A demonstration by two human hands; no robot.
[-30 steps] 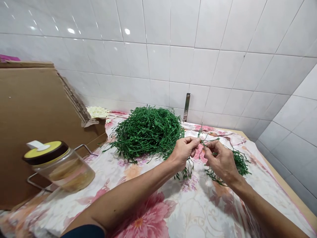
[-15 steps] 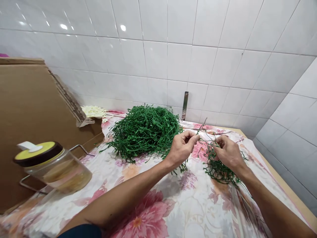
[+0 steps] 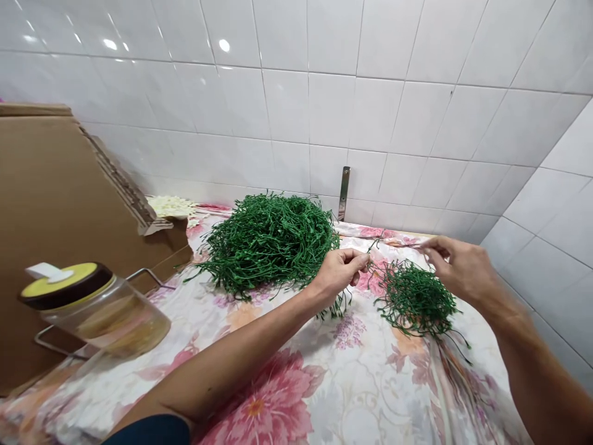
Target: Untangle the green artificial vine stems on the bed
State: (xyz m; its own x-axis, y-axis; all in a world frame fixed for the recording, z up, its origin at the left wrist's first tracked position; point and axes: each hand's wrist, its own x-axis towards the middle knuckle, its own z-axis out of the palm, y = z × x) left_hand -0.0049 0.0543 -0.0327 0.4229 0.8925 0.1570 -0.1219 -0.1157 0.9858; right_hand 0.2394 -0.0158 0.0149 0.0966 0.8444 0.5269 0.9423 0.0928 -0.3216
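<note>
Left hand [image 3: 338, 272]: pinching green stem [image 3: 370, 246] (thin, wiry)
Right hand [image 3: 458, 267]: open, empty, above small tangle [image 3: 414, 300]
Beside: big pile [image 3: 269, 244]

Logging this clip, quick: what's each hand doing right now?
Left hand: closed, pinching a thin green strand.
Right hand: open, nothing visibly held, above a small green tangle.

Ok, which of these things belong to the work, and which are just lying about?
Part of the work: left hand pinching a thin green strand; right hand; large heap of wiry green strands; small green tangle.

Lying about: yellow-lidded glass jar; brown cardboard sheet; metal wall bracket.
</note>
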